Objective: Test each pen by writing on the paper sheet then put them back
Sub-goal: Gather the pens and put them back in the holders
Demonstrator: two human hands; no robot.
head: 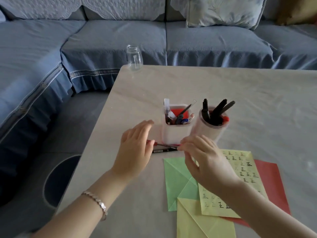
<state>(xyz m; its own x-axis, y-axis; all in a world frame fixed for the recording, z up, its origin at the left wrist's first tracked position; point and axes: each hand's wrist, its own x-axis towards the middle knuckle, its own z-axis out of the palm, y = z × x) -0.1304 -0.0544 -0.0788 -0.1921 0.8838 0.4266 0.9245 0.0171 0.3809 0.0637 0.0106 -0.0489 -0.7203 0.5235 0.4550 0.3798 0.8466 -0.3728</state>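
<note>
While the left hand and the right hand each pinch one end of the red pen, just in front of the square holder, a hard tug could make it slip and tip the holder. The yellow paper sheet lies close by on a pale table, with a blue sofa behind.

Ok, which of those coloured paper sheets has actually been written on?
The upper yellow sheet beneath the right hand, covered in rows of dark characters. The green sheet, red sheet and lower yellow sheet look blank.
</note>
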